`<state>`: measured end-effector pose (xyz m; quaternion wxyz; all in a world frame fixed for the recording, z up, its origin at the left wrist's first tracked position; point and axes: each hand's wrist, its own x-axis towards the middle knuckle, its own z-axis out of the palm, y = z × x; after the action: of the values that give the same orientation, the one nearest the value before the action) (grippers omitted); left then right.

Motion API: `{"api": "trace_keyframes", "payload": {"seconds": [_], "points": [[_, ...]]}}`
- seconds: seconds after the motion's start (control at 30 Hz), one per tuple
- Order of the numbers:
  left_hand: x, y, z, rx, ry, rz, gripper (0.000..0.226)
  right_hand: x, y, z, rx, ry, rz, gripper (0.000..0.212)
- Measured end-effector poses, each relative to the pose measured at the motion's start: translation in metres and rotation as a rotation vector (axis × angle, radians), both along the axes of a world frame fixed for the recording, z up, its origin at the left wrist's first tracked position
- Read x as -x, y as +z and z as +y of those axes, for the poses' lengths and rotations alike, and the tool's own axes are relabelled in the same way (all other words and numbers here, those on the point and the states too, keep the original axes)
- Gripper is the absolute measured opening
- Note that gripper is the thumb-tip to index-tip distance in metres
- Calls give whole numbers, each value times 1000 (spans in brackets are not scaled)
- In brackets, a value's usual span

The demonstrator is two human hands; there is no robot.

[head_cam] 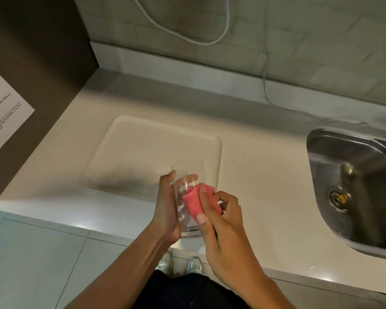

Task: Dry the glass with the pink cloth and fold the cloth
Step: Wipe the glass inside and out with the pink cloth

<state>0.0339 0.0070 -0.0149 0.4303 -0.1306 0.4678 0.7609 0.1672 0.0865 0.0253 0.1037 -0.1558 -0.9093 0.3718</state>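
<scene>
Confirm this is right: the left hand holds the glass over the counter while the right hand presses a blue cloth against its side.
One thing is wrong: the cloth is pink, not blue, as the head view shows. The rest stands: the left hand holds the glass over the counter while the right hand presses the cloth against its side.

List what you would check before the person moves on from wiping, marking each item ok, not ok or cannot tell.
1. Left hand grips the glass: ok.
2. Right hand presses the pink cloth on the glass: ok.
3. Glass held off the counter: ok.
4. Glass fully dry: cannot tell.
5. White tray has room to set things down: ok.
6. Cloth folded: not ok, still bunched.
</scene>
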Motion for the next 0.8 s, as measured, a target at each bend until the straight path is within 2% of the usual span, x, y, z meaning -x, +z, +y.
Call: {"api": "trace_keyframes", "payload": {"seconds": [0.2,0.4,0.53,0.7,0.8], "points": [[-20,-9,0,-4,-94,-21,69,25,3,24,187,-139,-45,48],[-8,-1,1,-14,-34,4,66,1,0,3,90,-47,5,51],[-10,5,2,-40,-138,52,73,4,4,0,25,-61,7,51],[-5,14,12,56,-72,131,74,8,5,7,-40,-109,-16,54],[-5,12,14,133,-78,225,56,12,5,16,32,-162,-11,56]]}}
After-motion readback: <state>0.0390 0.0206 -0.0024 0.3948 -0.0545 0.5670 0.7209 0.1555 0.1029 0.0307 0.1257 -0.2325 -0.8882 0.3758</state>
